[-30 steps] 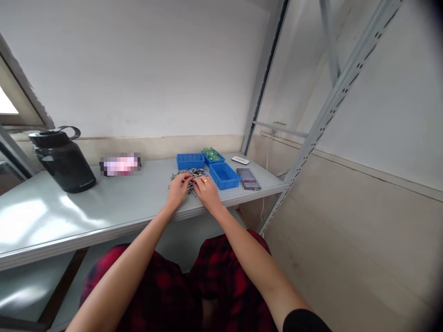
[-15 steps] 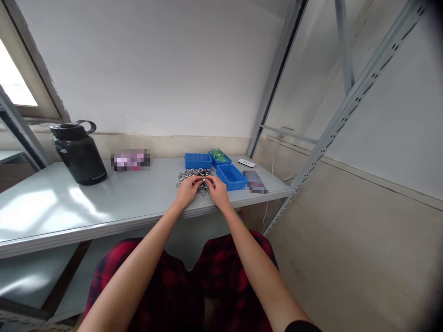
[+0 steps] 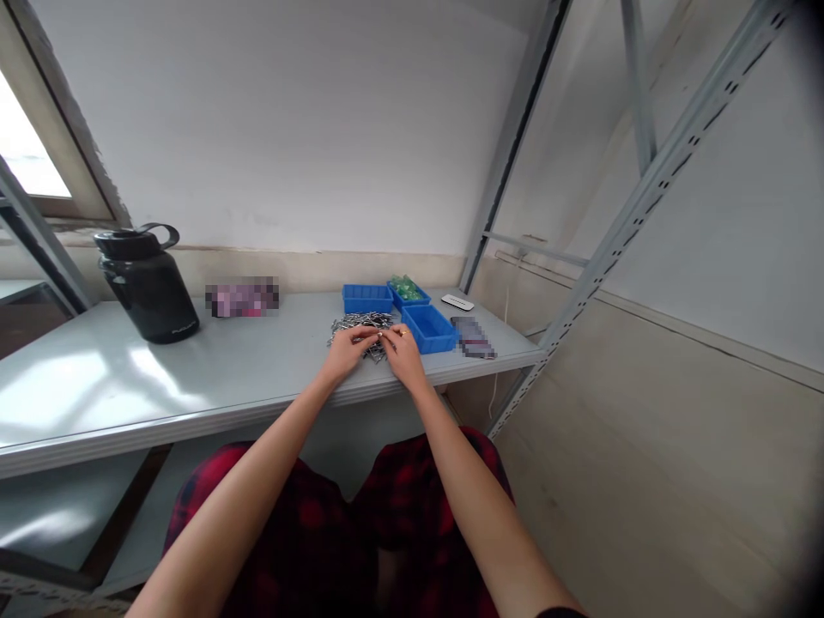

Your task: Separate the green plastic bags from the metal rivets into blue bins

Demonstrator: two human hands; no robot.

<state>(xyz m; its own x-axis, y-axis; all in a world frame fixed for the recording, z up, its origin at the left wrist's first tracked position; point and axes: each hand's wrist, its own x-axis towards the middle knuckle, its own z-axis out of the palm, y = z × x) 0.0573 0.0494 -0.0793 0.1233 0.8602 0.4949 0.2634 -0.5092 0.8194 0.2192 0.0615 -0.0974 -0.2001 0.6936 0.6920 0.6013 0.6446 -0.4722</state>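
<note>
A heap of small shiny metal pieces (image 3: 361, 321) lies near the front edge of the table, too small to name by kind. Over its near side, my left hand (image 3: 348, 349) and my right hand (image 3: 402, 352) meet fingertip to fingertip. Both hands are closed in a pinch, and a tiny light spot shows between the fingertips. What they grip is too small to make out. Just right of my right hand stands a blue bin (image 3: 430, 330) with a bare bottom. Behind the heap is a second blue bin (image 3: 366, 299).
A third blue bin (image 3: 410, 302) holds green pieces (image 3: 405, 288). A white flat object (image 3: 457, 302) and a blurred item (image 3: 473, 337) lie right of the bins. Farther left are a pinkish blurred item (image 3: 243, 298) and a black bottle (image 3: 148, 287). Metal uprights (image 3: 634, 227) flank the table (image 3: 270, 369).
My fingertips have shifted slightly against each other above the heap, and the fingers of my right hand are bent a little differently. The bins and the heap stay in place.
</note>
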